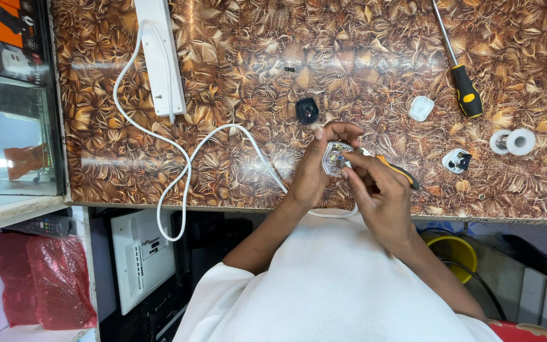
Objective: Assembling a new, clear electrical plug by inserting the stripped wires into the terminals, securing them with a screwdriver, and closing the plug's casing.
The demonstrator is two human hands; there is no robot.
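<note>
left hand (pixel 314 174) pinching open plug (pixel 335 158); right hand (pixel 381 190) gripping small screwdriver (pixel 395 168). keep tip square, plug steady, white cable (pixel 223 136) slack.

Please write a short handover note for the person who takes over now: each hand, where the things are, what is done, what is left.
Left hand: holds the open white plug over the counter edge, its white cable running to the power strip.
Right hand: works a small orange-handled tool at the plug's inside.
On the counter: black round part, white plug cover, second white plug, large screwdriver, white tape roll.
Done: plug opened, cover off.
Left: probably finishing the wiring and refitting the cover; wire state cannot be seen.
</note>
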